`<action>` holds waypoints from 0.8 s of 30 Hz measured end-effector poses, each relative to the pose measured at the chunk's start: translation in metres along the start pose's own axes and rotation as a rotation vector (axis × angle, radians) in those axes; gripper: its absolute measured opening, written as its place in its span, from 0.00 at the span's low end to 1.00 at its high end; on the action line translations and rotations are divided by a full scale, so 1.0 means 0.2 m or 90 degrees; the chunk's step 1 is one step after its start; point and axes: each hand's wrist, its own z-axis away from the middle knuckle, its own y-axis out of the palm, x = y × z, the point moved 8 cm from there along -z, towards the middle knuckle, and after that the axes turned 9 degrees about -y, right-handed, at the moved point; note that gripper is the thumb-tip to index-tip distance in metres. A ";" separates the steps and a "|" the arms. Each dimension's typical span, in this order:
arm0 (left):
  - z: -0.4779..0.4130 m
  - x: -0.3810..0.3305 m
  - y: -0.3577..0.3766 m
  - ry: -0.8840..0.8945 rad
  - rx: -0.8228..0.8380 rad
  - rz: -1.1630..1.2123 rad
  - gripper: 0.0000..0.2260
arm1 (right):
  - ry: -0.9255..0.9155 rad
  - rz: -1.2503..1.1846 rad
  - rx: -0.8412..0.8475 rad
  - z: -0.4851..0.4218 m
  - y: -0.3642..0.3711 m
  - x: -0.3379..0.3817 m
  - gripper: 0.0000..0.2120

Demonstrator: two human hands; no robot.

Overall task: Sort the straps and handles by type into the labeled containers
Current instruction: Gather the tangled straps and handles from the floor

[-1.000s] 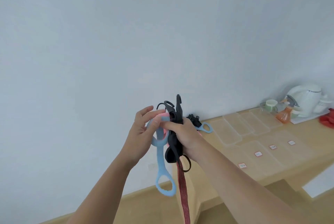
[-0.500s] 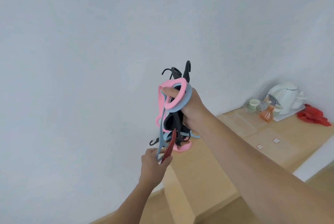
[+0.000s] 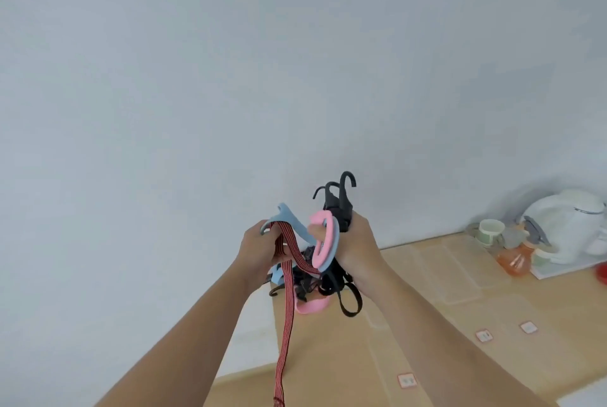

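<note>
The small red-bordered labels [image 3: 406, 381] on the clear containers [image 3: 460, 270] carry writing too small to read. Above the near corner of the wooden table [image 3: 328, 357], the right hand [image 3: 358, 249] clenches a tangled bundle: a pink ring handle [image 3: 323, 239] backed with blue, black hooks [image 3: 338, 203] sticking up, and a black webbing loop [image 3: 349, 303] hanging down. The left hand [image 3: 262, 249], just beside it, grips a pale blue handle [image 3: 290, 221] and a red-and-black striped strap [image 3: 285, 308] that trails down past the table's edge.
</note>
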 end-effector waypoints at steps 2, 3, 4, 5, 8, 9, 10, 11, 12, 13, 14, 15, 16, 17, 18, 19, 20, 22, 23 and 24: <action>-0.04 -0.06 0.08 0.009 0.017 0.036 0.10 | 0.030 0.033 0.023 -0.01 0.00 -0.16 0.10; -0.06 -0.08 0.12 0.007 0.024 0.056 0.09 | 0.044 0.040 0.028 -0.01 0.01 -0.24 0.10; -0.08 -0.08 0.15 0.001 0.031 0.078 0.09 | 0.055 0.059 0.029 -0.01 0.01 -0.32 0.08; -0.10 -0.08 0.18 -0.007 0.037 0.103 0.08 | 0.057 0.077 0.031 -0.01 0.02 -0.38 0.04; -0.17 -0.01 0.22 -0.037 0.036 0.184 0.08 | 0.037 0.127 0.046 -0.02 0.04 -0.51 0.02; -0.21 0.04 0.21 -0.049 0.024 0.200 0.08 | 0.031 0.134 0.049 -0.02 0.04 -0.54 0.02; -0.24 0.09 0.20 -0.060 0.008 0.207 0.09 | 0.040 0.142 0.052 -0.02 0.05 -0.59 0.04; -0.28 0.14 0.18 -0.073 -0.014 0.203 0.10 | 0.058 0.151 0.051 -0.02 0.06 -0.64 0.05; -0.31 0.20 0.15 -0.088 -0.037 0.199 0.10 | 0.078 0.176 0.047 -0.01 0.07 -0.71 0.05; -0.34 0.26 0.13 -0.105 -0.058 0.199 0.10 | 0.089 0.207 0.042 -0.01 0.09 -0.78 0.04; -0.38 0.33 0.10 -0.123 -0.073 0.201 0.10 | 0.106 0.234 0.045 -0.01 0.12 -0.86 0.06; -0.40 0.39 0.08 -0.142 -0.082 0.200 0.10 | 0.124 0.254 0.046 -0.01 0.15 -0.95 0.09; -0.43 0.44 0.06 -0.161 -0.085 0.195 0.10 | 0.142 0.273 0.047 0.00 0.19 -1.01 0.12; -0.45 0.47 0.04 -0.179 -0.084 0.188 0.09 | 0.148 0.294 0.043 -0.01 0.23 -1.07 0.15; -0.47 0.51 0.03 -0.193 -0.079 0.183 0.09 | 0.155 0.323 0.037 -0.01 0.27 -1.11 0.18; -0.50 0.53 0.01 -0.206 -0.071 0.179 0.08 | 0.162 0.352 0.025 -0.02 0.30 -1.15 0.21; -0.54 0.55 0.01 -0.218 -0.057 0.175 0.08 | 0.176 0.378 0.009 -0.04 0.32 -1.18 0.24; -0.62 0.56 0.00 -0.240 -0.028 0.139 0.09 | 0.206 0.422 -0.023 -0.08 0.33 -1.23 0.28; -0.65 0.56 0.00 -0.242 -0.016 0.101 0.10 | 0.228 0.439 -0.022 -0.10 0.33 -1.26 0.30; -0.69 0.56 0.00 -0.238 -0.005 0.050 0.11 | 0.254 0.450 -0.004 -0.12 0.33 -1.28 0.32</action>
